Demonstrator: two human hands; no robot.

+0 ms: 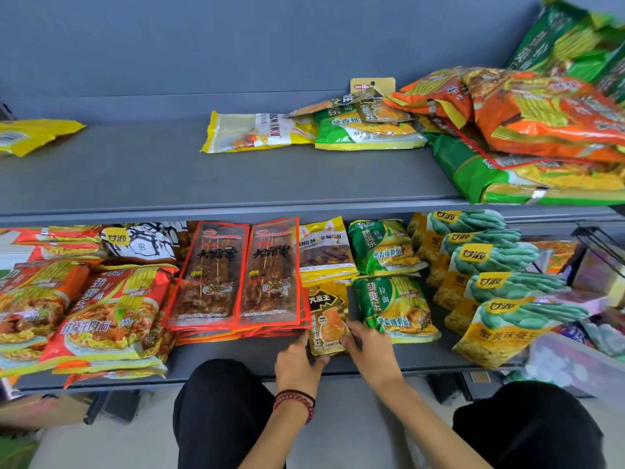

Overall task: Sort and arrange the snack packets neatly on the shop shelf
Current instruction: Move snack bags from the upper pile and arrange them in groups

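While the left hand [297, 362] and right hand [370, 345] pinch its lower corners with curled fingers, a small gold snack packet [326, 313] sits near the front edge of the lower shelf [257, 353], in the gap between red-bordered skewer packets [236, 275] and green noodle packets [394, 306]. That shelf looks largely sorted by kind. Work appears to remain on the upper shelf [169, 177]: a jumbled heap of orange and green noodle packets [527, 130] crowds its right end, a yellow packet [250, 132] lies loose beside it, and a second yellow packet [30, 135] lies at the left end.
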